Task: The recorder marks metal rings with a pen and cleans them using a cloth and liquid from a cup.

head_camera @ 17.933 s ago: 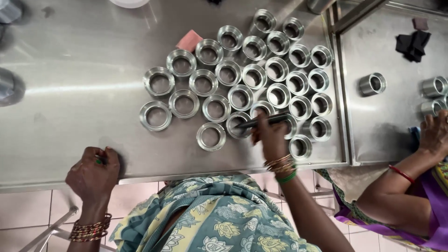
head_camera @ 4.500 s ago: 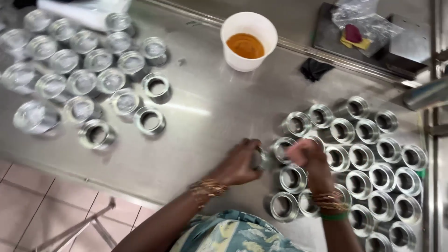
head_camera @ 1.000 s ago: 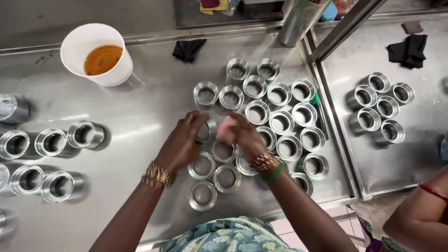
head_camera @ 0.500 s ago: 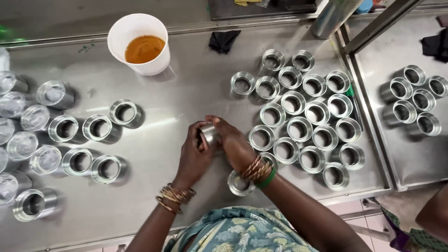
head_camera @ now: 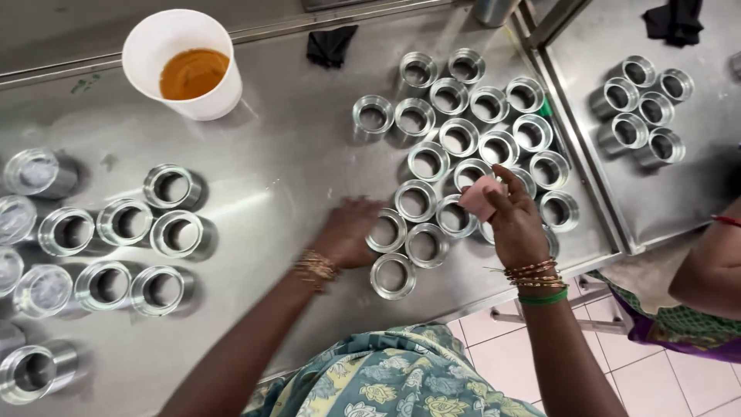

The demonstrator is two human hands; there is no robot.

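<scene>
Many short shiny metal cylinders stand open-end-up in a cluster on the steel table. My left hand is low on the table and blurred, its fingers on the left rim of one cylinder at the cluster's near edge. My right hand hovers over the cluster's right side and pinches a small pink pad between its fingertips. A second group of cylinders stands at the left.
A white cup of orange-brown liquid stands at the back left. A black cloth lies behind the cluster. An adjoining steel table on the right holds several more cylinders. Another person's arm is at the right edge.
My hands were together on one cylinder in front of me. They have now parted: the left has gone down to a cylinder on the table, the right is raised with the pink pad.
</scene>
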